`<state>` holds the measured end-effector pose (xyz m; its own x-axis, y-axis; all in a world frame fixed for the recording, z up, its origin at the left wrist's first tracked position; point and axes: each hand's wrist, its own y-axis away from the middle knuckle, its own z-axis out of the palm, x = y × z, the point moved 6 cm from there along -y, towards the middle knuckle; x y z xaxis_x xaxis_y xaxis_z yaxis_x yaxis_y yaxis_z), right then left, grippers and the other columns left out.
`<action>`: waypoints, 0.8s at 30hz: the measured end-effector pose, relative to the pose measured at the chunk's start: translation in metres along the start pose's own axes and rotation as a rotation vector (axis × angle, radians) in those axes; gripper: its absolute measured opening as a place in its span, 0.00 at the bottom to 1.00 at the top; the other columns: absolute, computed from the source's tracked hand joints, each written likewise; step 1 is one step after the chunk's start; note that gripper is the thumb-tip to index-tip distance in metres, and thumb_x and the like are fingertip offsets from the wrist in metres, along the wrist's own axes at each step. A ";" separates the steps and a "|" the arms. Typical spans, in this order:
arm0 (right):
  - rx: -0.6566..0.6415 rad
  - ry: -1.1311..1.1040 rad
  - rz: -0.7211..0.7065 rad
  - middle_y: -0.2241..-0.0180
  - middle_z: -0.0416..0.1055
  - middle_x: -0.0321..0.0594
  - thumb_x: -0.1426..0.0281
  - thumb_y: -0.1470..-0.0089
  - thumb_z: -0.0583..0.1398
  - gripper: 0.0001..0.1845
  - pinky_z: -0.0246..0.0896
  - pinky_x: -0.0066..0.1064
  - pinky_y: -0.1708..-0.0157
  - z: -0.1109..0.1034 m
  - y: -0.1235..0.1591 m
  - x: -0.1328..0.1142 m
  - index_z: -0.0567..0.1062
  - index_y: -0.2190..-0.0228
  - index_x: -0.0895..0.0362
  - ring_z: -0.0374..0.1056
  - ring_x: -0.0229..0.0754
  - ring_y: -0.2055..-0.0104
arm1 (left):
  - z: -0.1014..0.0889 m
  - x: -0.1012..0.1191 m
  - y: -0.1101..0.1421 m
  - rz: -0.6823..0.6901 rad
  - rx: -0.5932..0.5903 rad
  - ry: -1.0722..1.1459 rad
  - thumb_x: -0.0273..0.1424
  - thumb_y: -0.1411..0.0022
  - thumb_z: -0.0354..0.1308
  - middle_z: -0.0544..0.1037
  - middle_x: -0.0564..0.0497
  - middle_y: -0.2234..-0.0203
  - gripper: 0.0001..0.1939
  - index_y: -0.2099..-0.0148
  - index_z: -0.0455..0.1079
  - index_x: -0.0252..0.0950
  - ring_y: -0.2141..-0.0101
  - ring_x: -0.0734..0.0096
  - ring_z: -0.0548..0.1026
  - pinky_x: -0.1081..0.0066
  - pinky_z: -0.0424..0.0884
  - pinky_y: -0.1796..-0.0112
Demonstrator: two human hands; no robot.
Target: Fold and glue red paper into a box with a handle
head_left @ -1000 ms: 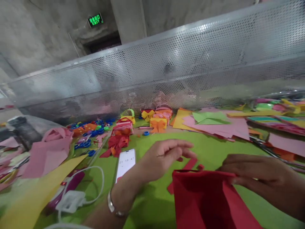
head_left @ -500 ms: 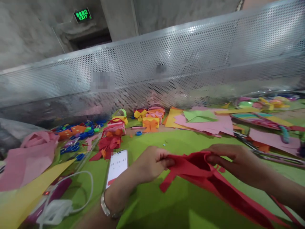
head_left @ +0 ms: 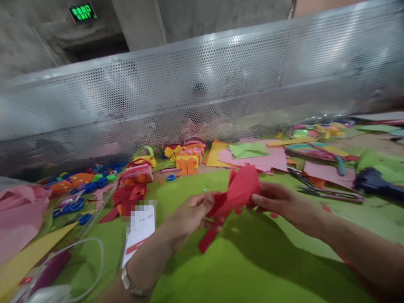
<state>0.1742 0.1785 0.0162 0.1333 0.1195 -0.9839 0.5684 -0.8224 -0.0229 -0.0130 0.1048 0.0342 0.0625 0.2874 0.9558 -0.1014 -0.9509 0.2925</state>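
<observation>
Both my hands hold a piece of red felt (head_left: 243,187) above the green mat (head_left: 252,269). My left hand (head_left: 196,210) is closed on its left side, with a narrow red strip hanging below the fingers. At the right edge, my right hand (head_left: 277,200) pinches the felt between thumb and fingers. The piece looks folded and stands up between the hands; its exact shape is hard to make out. Partly hidden by my left forearm lies a phone (head_left: 143,225) with a timer on its screen. Some red material shows beneath my right forearm.
Small felt bags with bows (head_left: 187,164) line the back, before a perforated metal screen (head_left: 221,75). Pink felt sheets (head_left: 271,160) lie behind my hands. To the right are scissors (head_left: 334,194) and a dark-handled tool (head_left: 375,183). Blue-handled scissors (head_left: 74,206) and a white cable (head_left: 100,261) lie left.
The red felt, stretched toward the lower right before, now stands bunched upright between my hands. My view has shifted rightward, bringing the dark-handled tool into sight.
</observation>
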 end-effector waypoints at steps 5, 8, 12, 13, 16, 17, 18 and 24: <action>0.071 -0.039 -0.028 0.58 0.76 0.43 0.58 0.58 0.64 0.22 0.67 0.36 0.58 -0.002 0.000 -0.007 0.75 0.61 0.54 0.71 0.46 0.57 | 0.001 0.005 -0.001 0.071 0.077 0.119 0.37 0.47 0.66 0.82 0.47 0.62 0.14 0.60 0.79 0.36 0.61 0.65 0.77 0.69 0.72 0.59; 0.129 -0.040 -0.052 0.47 0.70 0.44 0.61 0.57 0.62 0.31 0.68 0.35 0.58 -0.010 -0.001 -0.013 0.68 0.49 0.53 0.69 0.45 0.51 | -0.014 0.013 -0.001 0.170 0.320 0.156 0.26 0.55 0.68 0.82 0.50 0.63 0.13 0.63 0.79 0.35 0.61 0.69 0.76 0.72 0.71 0.58; 0.109 0.114 -0.036 0.71 0.75 0.43 0.61 0.46 0.56 0.13 0.64 0.28 0.75 -0.013 -0.002 -0.013 0.73 0.68 0.58 0.69 0.37 0.74 | -0.038 0.024 0.006 0.325 0.665 0.397 0.17 0.54 0.63 0.80 0.54 0.63 0.15 0.63 0.76 0.37 0.63 0.77 0.75 0.76 0.71 0.57; 0.083 0.170 -0.029 0.80 0.71 0.38 0.60 0.43 0.54 0.16 0.58 0.26 0.81 -0.010 -0.001 -0.013 0.72 0.74 0.58 0.64 0.34 0.81 | -0.042 0.025 0.007 0.345 0.720 0.431 0.17 0.53 0.62 0.79 0.55 0.63 0.14 0.63 0.75 0.37 0.64 0.78 0.75 0.76 0.70 0.57; -0.037 0.330 -0.061 0.89 0.59 0.30 0.61 0.40 0.51 0.21 0.47 0.25 0.86 0.005 0.004 -0.013 0.69 0.81 0.57 0.52 0.31 0.88 | -0.047 0.026 0.007 0.323 0.773 0.373 0.20 0.43 0.57 0.78 0.55 0.60 0.10 0.60 0.72 0.39 0.59 0.78 0.75 0.76 0.69 0.55; -0.087 0.377 -0.097 0.88 0.60 0.31 0.63 0.40 0.52 0.21 0.48 0.25 0.85 0.012 0.006 -0.015 0.68 0.82 0.56 0.53 0.31 0.87 | -0.047 0.024 0.005 0.273 0.753 0.306 0.23 0.40 0.56 0.78 0.54 0.58 0.08 0.59 0.71 0.39 0.57 0.77 0.75 0.75 0.69 0.54; -0.139 0.422 -0.141 0.86 0.63 0.32 0.65 0.40 0.53 0.21 0.51 0.25 0.83 0.020 0.009 -0.018 0.68 0.83 0.56 0.56 0.32 0.85 | -0.045 0.020 0.003 0.203 0.716 0.229 0.27 0.39 0.56 0.78 0.52 0.58 0.06 0.59 0.71 0.39 0.56 0.74 0.75 0.73 0.69 0.55; -0.343 0.621 -0.429 0.67 0.74 0.37 0.80 0.44 0.56 0.10 0.63 0.30 0.62 0.044 0.022 -0.028 0.75 0.69 0.57 0.68 0.37 0.65 | -0.044 -0.001 -0.004 -0.017 0.533 -0.295 0.39 0.52 0.63 0.77 0.44 0.60 0.25 0.51 0.72 0.35 0.59 0.55 0.75 0.61 0.70 0.61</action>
<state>0.1468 0.1325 0.0356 0.2152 0.7526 -0.6224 0.8748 -0.4319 -0.2198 -0.0560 0.1137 0.0336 0.3397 0.3319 0.8800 0.4088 -0.8948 0.1797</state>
